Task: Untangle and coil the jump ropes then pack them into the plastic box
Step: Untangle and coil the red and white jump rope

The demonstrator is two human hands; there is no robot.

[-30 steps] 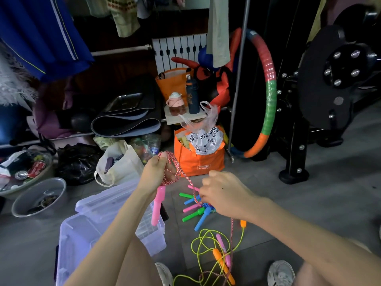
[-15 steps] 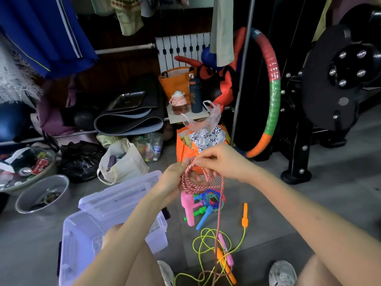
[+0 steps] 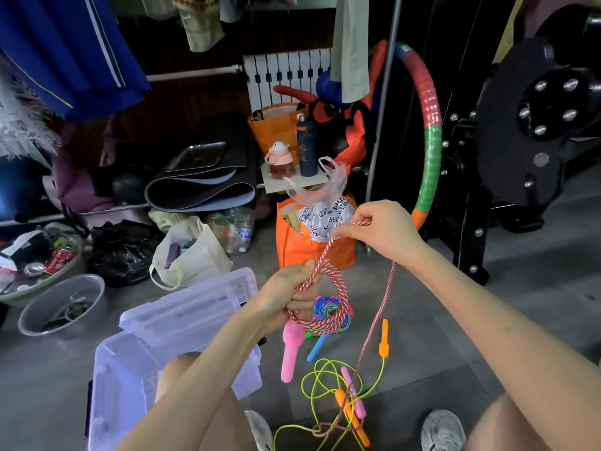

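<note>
So the left grip (image 3: 286, 301) is clamping round a bunch of loops of the red-and-white rope (image 3: 342, 289), fingers curled right round the coil, and that rope's fat pink handle (image 3: 290, 349) is hanging straight down under the fist. The right grip (image 3: 380, 232) is sitting higher up and off to the right, pinching the same rope between thumb and fingers. One strand is running from there down to the coil, and the loose tail is dropping off the right wrist side all the way to the floor (image 3: 487, 336). Down there it's knotting up with the yellow-green rope (image 3: 320, 361) and a little pile of orange and pink handles lying between the two shoes (image 3: 442, 429). Another orange handle (image 3: 384, 341) is lying a bit further out, on the end of the yellow-green one. Right behind the coil a blue bundle (image 3: 327, 305) of already wound rope is sitting on the floor, with a blue handle (image 3: 317, 348) poking out beside the pink one. The plastic box (image 3: 107, 402) is standing open at lower left, just beside the left forearm and partly behind a knee, its clear lid (image 3: 188, 310) tipping back. Further out, an orange bag (image 3: 292, 252) is standing past the hands, a cream tote (image 3: 201, 258) is slumping to its left, a metal bowl (image 3: 61, 304) is sitting at the far left, and a striped hoop (image 3: 431, 131) is leaning on the right.
</note>
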